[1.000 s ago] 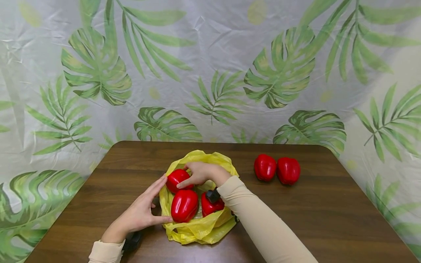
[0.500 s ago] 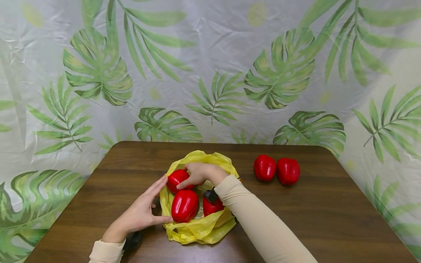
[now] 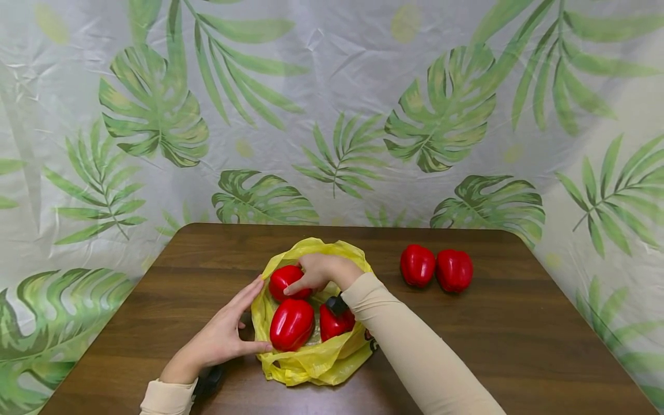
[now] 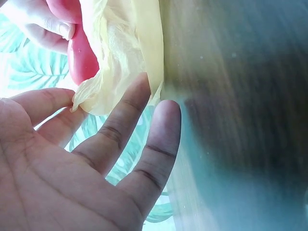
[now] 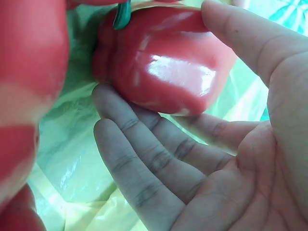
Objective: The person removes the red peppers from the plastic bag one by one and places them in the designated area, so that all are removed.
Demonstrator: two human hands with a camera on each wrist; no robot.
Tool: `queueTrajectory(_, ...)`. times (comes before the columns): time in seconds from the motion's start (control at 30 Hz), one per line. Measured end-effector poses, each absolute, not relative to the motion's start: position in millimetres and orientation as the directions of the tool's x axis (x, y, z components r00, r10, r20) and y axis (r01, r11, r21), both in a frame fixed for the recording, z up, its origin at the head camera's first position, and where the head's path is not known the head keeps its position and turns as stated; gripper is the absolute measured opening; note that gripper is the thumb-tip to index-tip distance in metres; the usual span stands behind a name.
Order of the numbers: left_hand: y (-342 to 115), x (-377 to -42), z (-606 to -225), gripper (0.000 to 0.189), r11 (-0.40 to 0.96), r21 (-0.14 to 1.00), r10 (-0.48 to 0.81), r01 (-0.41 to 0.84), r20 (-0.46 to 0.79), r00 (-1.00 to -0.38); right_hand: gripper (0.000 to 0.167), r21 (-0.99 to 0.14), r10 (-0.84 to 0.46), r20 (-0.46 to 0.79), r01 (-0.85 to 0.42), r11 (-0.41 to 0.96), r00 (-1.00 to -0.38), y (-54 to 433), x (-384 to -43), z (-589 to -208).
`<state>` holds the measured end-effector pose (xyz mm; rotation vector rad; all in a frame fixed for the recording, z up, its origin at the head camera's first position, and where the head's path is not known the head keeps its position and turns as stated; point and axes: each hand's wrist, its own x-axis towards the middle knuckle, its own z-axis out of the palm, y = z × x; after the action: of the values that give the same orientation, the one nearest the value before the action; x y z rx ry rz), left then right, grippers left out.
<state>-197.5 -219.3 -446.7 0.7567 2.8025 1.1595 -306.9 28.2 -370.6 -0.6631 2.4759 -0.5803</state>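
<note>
A yellow plastic bag [image 3: 332,360] stands with its mouth spread wide, and three red bell peppers show inside. My right hand [image 3: 320,272] reaches into it and grips the far-left bell pepper [image 3: 282,279], thumb on one side and fingers beneath; its green stem shows in the right wrist view [image 5: 173,62]. Nearer me lies a second bell pepper [image 3: 291,325]. The third bell pepper [image 3: 332,324] is partly hidden by the right wrist's black camera. My left hand [image 3: 225,331], fingers fairly straight and spread, touches the bag's left rim [image 4: 120,57].
Two more red bell peppers, one [image 3: 417,265] beside the other [image 3: 454,270], lie on the brown wooden table [image 3: 519,346] to the right of the bag. Behind the table's far edge hangs a leaf-patterned curtain [image 3: 358,86].
The gripped bell pepper has shifted slightly right inside the bag, along with my right hand. The left hand has stayed at the bag's rim.
</note>
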Motion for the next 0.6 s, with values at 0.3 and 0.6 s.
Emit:
queueTrajectory(0.3,-219.5,-197.9,-447.7,0.120,0.608,0.664,0.439,0.436,0.176,-0.881,0.036,-0.498,-0.535,-0.360,-0.327,0.803,-0.765,32.1,-308.6,-369.3)
queueTrajectory(0.6,-220.3,-198.1,-448.9,0.120,0.604,0.659,0.441,0.448,0.192,-0.877,0.038,-0.468,-0.524,-0.338,-0.344,0.814,-0.781,37.7,-306.8,-366.6)
